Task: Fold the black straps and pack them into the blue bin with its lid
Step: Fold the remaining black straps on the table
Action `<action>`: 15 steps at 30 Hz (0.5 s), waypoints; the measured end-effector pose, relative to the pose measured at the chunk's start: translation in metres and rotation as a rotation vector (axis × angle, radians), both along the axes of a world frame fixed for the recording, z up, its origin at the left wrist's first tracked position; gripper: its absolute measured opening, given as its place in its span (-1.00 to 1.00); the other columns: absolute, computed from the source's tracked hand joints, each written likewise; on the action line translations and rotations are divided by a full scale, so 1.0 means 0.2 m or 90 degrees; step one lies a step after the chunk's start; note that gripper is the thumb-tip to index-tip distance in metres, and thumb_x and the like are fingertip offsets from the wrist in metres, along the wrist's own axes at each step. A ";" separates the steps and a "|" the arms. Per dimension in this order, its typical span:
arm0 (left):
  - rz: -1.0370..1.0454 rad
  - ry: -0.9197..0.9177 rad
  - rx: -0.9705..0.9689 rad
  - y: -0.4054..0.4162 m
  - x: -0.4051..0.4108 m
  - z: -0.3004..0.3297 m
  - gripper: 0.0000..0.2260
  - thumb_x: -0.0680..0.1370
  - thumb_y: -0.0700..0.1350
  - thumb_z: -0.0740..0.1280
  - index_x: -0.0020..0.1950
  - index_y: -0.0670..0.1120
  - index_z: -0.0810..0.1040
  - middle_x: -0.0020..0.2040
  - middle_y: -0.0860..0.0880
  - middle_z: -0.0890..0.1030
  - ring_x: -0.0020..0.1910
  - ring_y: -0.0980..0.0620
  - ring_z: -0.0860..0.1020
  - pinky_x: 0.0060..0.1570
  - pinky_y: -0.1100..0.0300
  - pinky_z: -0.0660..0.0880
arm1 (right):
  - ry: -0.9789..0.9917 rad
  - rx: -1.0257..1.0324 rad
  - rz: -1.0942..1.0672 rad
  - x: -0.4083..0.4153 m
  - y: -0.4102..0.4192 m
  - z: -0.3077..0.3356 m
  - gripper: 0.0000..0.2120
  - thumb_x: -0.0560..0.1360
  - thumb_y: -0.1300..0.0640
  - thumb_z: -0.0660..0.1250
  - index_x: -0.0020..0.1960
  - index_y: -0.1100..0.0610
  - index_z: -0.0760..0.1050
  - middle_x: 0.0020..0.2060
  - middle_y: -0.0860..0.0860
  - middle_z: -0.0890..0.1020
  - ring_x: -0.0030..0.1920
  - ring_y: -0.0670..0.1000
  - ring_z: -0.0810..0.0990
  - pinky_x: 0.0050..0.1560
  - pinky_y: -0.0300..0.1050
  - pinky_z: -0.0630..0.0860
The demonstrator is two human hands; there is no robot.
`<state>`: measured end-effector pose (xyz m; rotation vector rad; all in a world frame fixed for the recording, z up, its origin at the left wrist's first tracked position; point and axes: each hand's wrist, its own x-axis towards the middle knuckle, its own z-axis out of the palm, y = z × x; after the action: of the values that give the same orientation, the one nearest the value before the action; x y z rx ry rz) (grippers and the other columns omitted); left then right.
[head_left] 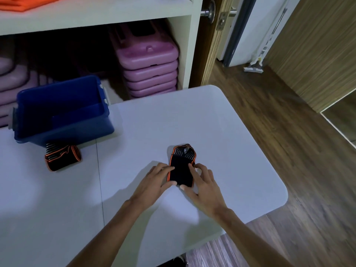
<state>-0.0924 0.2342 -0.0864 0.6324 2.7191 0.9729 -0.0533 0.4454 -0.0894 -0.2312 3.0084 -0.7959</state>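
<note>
A black strap with orange edging [181, 166] lies folded flat on the white table [221, 132], near its middle. My left hand [154, 180] presses on the strap's left edge, thumb at its near corner. My right hand [204, 186] holds the right edge, fingers spread on top. A second black and orange strap [62, 158] lies rolled up on the table, just in front of the blue bin [63, 110]. The bin stands open at the table's far left and looks empty inside. No lid is in view.
Behind the table stands a white shelf unit with stacked purple plastic cases [150, 74] and orange cloth [25, 3] on the upper shelf. The table's rounded right edge borders wooden floor [289, 151]. A door with a metal knob [209, 12] stands beyond.
</note>
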 end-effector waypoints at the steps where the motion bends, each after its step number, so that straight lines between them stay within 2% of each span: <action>1: -0.011 -0.022 0.006 -0.01 -0.02 0.01 -0.50 0.52 0.21 0.18 0.36 -0.02 0.41 0.16 0.09 0.44 0.13 0.10 0.43 0.18 0.18 0.42 | 0.009 -0.005 0.010 0.00 0.00 0.00 -0.37 0.53 -0.26 0.19 0.48 0.07 0.28 0.29 0.01 0.39 0.12 0.06 0.39 -0.06 -0.09 0.55; 4: 0.005 -0.113 0.037 0.01 -0.10 0.04 -0.64 0.55 0.14 0.24 0.25 -0.02 0.49 0.02 0.10 0.46 0.05 0.12 0.44 0.11 0.22 0.40 | -0.046 -0.124 -0.039 -0.02 0.01 0.04 -0.47 0.55 -0.20 0.22 0.43 0.03 0.32 0.25 -0.08 0.46 0.14 -0.02 0.38 0.05 -0.14 0.48; 6: 0.042 -0.160 0.035 0.05 -0.15 0.06 -0.75 0.56 0.14 0.22 0.01 0.00 0.54 -0.13 0.07 0.46 -0.10 0.09 0.46 -0.05 0.21 0.39 | -0.071 -0.193 -0.091 -0.05 0.01 0.07 -0.58 0.56 -0.17 0.23 0.33 -0.01 0.38 0.18 -0.15 0.51 0.12 -0.07 0.38 0.05 -0.16 0.45; 8: 0.095 -0.180 0.013 0.09 -0.18 0.07 -0.67 0.58 0.17 0.17 -0.29 0.00 0.42 -0.29 0.04 0.42 -0.25 0.04 0.42 -0.26 0.17 0.32 | -0.091 -0.211 -0.122 -0.09 0.00 0.09 -0.67 0.57 -0.18 0.20 0.24 -0.03 0.43 0.08 -0.16 0.55 0.09 -0.05 0.39 0.03 -0.13 0.45; 9: 0.131 -0.188 0.001 0.11 -0.19 0.08 -0.62 0.58 0.19 0.14 -0.35 0.00 0.34 -0.34 0.03 0.39 -0.30 0.02 0.40 -0.32 0.16 0.28 | -0.100 -0.215 -0.135 -0.12 -0.01 0.09 -0.68 0.57 -0.19 0.18 0.20 -0.03 0.45 0.04 -0.15 0.55 0.09 -0.03 0.39 0.01 -0.11 0.46; 11: 0.217 -0.188 -0.013 0.16 -0.20 0.06 -0.57 0.58 0.21 0.11 -0.38 -0.02 0.31 -0.37 0.01 0.40 -0.32 -0.04 0.41 -0.35 0.13 0.26 | -0.117 -0.225 -0.170 -0.17 -0.03 0.09 -0.67 0.56 -0.21 0.17 0.14 -0.01 0.48 0.02 -0.08 0.52 0.10 0.00 0.38 0.02 -0.08 0.47; 13: 0.298 -0.161 -0.005 0.20 -0.19 0.05 -0.59 0.57 0.21 0.12 -0.34 -0.03 0.31 -0.30 -0.02 0.42 -0.26 -0.11 0.46 -0.33 0.12 0.28 | -0.140 -0.243 -0.205 -0.22 -0.05 0.08 -0.65 0.55 -0.22 0.19 0.09 0.03 0.50 0.05 -0.03 0.48 0.12 0.01 0.37 0.06 -0.04 0.47; 15: 0.363 -0.163 0.079 0.21 -0.20 0.04 -0.68 0.54 0.18 0.22 -0.12 -0.08 0.39 -0.11 -0.05 0.46 -0.12 -0.12 0.50 -0.23 0.11 0.38 | -0.166 -0.273 -0.222 -0.26 -0.05 0.08 -0.66 0.55 -0.20 0.21 0.05 0.07 0.48 -0.02 -0.01 0.51 0.08 0.04 0.41 0.03 -0.03 0.47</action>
<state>-0.1319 0.2763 -0.0788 -0.2669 2.6571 1.2430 -0.1053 0.4348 -0.0740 0.3758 2.6318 -1.3738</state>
